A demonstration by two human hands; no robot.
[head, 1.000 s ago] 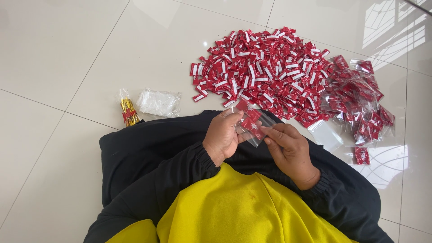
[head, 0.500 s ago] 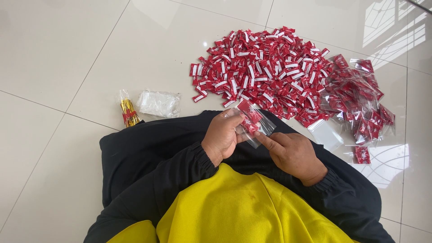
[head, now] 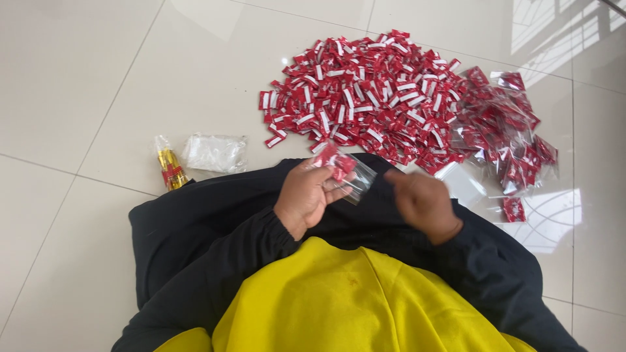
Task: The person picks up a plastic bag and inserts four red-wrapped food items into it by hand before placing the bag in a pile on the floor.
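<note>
Nearest to me I see a yellow cloth garment over the lap, framed by black sleeves. Just past it my left hand has its fingers curled shut around a small clear plastic bag with a few red sweets inside; the bag sits above the lap, between both hands, its far end sticking out free of the grip. My right hand is just beside that bag but apart from it, fingers loosely bent and holding nothing that I can make out; it is a little blurred.

Further out on the pale tiled floor, on the left side, lie a crumpled bundle of empty clear bags and, just beside it, a small gold and red wrapped tube. On the right side a heap of filled clear bags of red sweets lies near my right hand, with one flat empty bag at its near edge. Farthest off spreads a big pile of loose red and white wrapped sweets, touching the filled bags.
</note>
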